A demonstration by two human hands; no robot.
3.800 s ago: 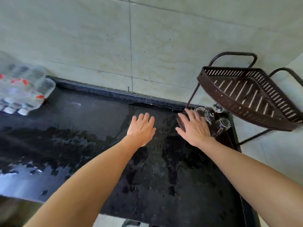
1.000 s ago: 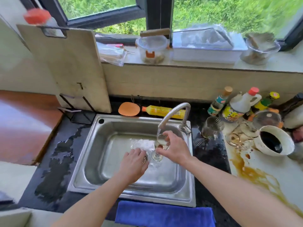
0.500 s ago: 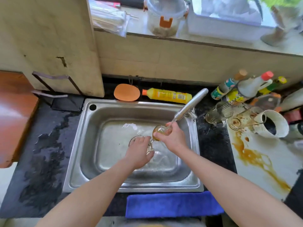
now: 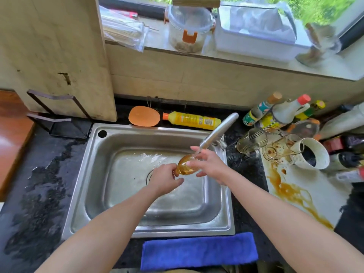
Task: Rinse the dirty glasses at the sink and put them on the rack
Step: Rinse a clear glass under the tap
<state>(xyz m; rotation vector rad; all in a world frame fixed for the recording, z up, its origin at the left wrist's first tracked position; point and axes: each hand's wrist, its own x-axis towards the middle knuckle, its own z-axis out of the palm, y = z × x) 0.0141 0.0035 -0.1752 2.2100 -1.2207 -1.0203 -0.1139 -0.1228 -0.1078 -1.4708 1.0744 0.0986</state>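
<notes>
The glass (image 4: pixel 186 165) is held tilted on its side over the sink (image 4: pixel 157 231), just under the mouth of the faucet (image 4: pixel 218 131), with amber liquid in its bowl. The grip of the left hand (image 4: pixel 165 180) is closed on its foot end; the right hand (image 4: pixel 208 164) grips the bowl with thumb and lower fingers, the forefinger raised.

Wet glass is likely to be slippery. With so few fingers on the bowl, it could be dropped into the steel basin and chipped. The rim could also be knocked against the spout, which is very near. If it is tipped further, brown water could be splashed over the near edge. The two dirty glasses (image 4: pixel 252 142) on the desk to the right could be toppled by a careless reach. The rack is not in view.

A second earlier the glass was held upright under the stream by the right hand alone, its contents pale, with the left hand lower in the basin. It has since been laid over and taken in both hands.
</notes>
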